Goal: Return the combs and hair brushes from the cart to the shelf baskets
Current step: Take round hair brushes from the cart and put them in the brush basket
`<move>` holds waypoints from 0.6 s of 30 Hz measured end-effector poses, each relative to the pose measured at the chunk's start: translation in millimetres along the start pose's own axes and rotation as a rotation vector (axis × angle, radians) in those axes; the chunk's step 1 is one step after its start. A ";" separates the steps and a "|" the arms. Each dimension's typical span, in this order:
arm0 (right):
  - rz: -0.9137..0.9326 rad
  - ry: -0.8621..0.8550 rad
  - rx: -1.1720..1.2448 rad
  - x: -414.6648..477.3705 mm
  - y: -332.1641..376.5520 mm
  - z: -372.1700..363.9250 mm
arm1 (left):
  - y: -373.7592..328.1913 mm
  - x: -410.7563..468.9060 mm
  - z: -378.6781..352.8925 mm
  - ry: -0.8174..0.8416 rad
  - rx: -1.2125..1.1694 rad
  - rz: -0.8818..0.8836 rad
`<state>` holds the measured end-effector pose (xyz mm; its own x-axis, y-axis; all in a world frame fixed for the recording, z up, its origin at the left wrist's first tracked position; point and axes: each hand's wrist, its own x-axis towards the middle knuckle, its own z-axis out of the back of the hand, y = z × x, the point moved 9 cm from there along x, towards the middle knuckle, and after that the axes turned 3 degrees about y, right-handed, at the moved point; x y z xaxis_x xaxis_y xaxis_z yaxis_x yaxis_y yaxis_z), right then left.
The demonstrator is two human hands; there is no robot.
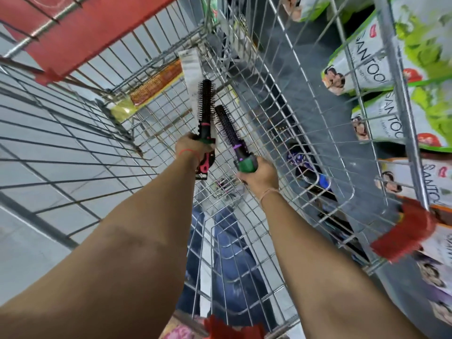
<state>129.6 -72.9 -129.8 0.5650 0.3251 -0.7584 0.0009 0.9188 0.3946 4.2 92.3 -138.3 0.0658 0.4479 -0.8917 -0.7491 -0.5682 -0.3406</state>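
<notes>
Both my arms reach down into the wire shopping cart [281,133]. My left hand [188,149] is closed around the handle of a round black hair brush [206,104] with a pink and green handle, its bristle head pointing away from me. My right hand [259,176] grips a second round black brush [226,126] with purple rings and a green handle, tilted up to the left. The two brush heads nearly touch. A carded comb in orange and yellow packaging [149,88] lies at the cart's far end beside a white card [192,67].
Dark packaged items [305,167] lie on the cart floor at the right. The red cart handle [73,33] crosses the top left, and a red corner bumper [403,231] sits at the right. Green and white soap packs [371,67] fill the shelf at the right. Grey floor tiles lie to the left.
</notes>
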 end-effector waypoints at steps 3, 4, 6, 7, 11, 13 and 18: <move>0.039 -0.091 -0.018 -12.3 10.7 22.4 | -9.8 -16.7 3.5 0.035 0.185 0.034; 0.028 -0.105 -0.055 -17.2 11.7 27.5 | -13.7 -26.8 2.3 0.079 0.324 0.051; -0.018 -0.172 -0.190 -33.1 16.0 47.0 | -29.0 -53.4 -8.6 0.256 0.535 0.062; -0.055 -0.202 -0.235 -42.7 16.8 55.6 | -35.8 -64.2 -12.0 0.317 0.692 0.047; -0.100 -0.405 -0.020 -107.0 21.3 103.8 | -102.6 -137.1 -16.2 0.385 1.288 -0.173; -0.047 -0.540 0.049 -144.9 22.0 129.2 | -144.5 -180.3 -26.5 0.383 1.445 -0.426; 0.214 -0.697 0.255 -225.9 27.4 179.4 | -213.0 -253.3 -20.1 0.280 1.498 -0.744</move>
<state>150.0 -161.4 145.4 0.9634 0.1959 -0.1831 -0.0245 0.7442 0.6675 160.4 86.0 154.2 0.6483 0.0775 -0.7574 -0.4142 0.8706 -0.2654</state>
